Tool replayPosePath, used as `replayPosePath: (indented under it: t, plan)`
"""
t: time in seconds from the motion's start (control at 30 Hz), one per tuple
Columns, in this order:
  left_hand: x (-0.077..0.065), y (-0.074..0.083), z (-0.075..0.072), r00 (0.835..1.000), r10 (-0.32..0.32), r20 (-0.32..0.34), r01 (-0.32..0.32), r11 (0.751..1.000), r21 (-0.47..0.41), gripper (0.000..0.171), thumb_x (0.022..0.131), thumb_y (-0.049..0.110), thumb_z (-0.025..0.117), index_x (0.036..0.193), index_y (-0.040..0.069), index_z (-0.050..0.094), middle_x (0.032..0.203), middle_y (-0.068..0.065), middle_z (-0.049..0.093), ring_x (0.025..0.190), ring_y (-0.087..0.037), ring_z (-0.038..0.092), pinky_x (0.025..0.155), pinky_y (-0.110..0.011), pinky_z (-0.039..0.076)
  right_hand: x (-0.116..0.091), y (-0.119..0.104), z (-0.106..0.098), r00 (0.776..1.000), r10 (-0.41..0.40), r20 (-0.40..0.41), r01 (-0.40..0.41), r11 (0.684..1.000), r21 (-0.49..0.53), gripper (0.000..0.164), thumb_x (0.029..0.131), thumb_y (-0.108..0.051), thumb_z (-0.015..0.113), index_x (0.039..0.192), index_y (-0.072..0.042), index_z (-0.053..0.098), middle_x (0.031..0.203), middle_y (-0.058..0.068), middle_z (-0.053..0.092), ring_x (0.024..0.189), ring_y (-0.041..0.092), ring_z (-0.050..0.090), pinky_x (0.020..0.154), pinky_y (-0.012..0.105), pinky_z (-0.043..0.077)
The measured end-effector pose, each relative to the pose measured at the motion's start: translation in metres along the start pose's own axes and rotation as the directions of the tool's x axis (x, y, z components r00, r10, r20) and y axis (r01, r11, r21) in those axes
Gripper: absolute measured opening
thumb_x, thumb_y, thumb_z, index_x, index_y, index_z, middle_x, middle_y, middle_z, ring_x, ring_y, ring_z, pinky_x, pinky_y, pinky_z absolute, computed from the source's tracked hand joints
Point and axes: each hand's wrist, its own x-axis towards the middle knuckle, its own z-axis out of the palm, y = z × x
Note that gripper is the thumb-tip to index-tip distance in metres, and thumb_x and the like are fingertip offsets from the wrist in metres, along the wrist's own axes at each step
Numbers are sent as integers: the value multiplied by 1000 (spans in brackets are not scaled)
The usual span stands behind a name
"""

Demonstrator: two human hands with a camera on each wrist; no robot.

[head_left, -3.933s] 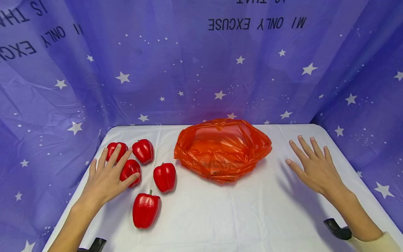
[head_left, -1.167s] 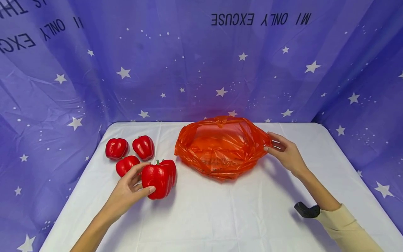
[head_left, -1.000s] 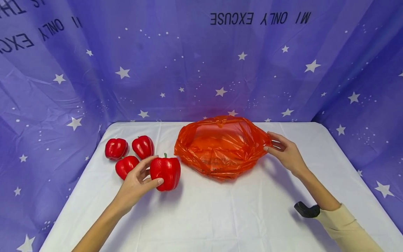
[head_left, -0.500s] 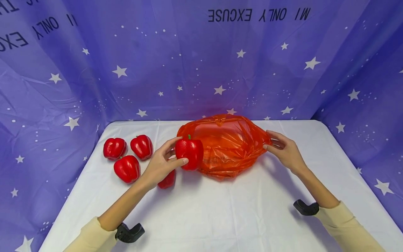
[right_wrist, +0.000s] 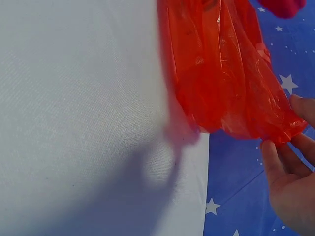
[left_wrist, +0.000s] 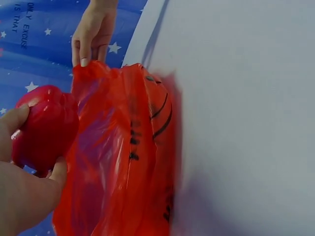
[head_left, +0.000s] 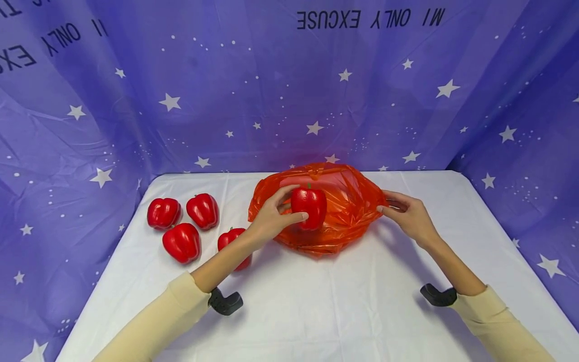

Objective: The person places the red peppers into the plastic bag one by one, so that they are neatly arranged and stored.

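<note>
A glossy red bell pepper (head_left: 312,207) with a green stem is gripped between the thumb and fingers of my left hand (head_left: 275,215). In the head view it overlaps the open mouth of a thin orange-red plastic bag (head_left: 334,239). The left wrist view shows the pepper (left_wrist: 47,129) above the bag's opening, with dark print on the bag's side. At the bag's right end, my right hand (head_left: 410,218) pinches the rim between thumb and fingers. The right wrist view shows that pinched corner of the bag (right_wrist: 236,98) pulled outward.
Several more red bell peppers lie left of the bag: a far-left one (head_left: 164,213), one behind (head_left: 202,211), one in front (head_left: 182,243) and one (head_left: 232,239) partly behind my left forearm. A white cloth (head_left: 344,306) covers the table. A purple star-patterned curtain (head_left: 280,100) surrounds three sides.
My left hand picked up the frontmost bell pepper and carried it right and away to over the bag. My right hand moved left from the table's right side and took hold of the bag's rim.
</note>
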Motion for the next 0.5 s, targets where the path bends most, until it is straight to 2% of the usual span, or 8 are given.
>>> replayPosePath:
  t: [0.17,0.3,0.43,0.5]
  plan:
    - [29,-23,11,999,4,-39,-6,999,-33,64,78,21,75,134,26,45,132,3,42,117,-23,48,84,-37,49,1,-1,1,1000,-8,-4,7,1000,-22,48,82,-18,70,125,-4,56,112,18,61,98,18,61,77,16,48]
    - [43,-23,19,996,-45,-72,45,999,-3,68,77,21,75,137,25,43,134,-1,42,121,-24,44,89,-35,46,1,-2,1,1000,-13,2,13,1000,-19,47,82,-20,70,125,-5,57,112,17,61,96,14,61,77,17,48]
    - [55,-26,28,991,-92,-95,92,996,-8,69,78,20,75,137,26,41,137,-3,40,126,-25,39,93,-35,43,1,-1,1,1000,4,2,-4,1000,-12,48,82,-22,71,125,-6,57,113,14,61,97,13,61,77,18,48]
    - [63,-33,32,989,-97,-110,95,995,-16,69,77,20,75,137,27,42,136,-2,41,126,-25,40,92,-34,44,1,-1,2,1000,6,2,-6,1000,-8,48,82,-22,71,125,-6,57,113,14,61,98,14,61,77,18,48]
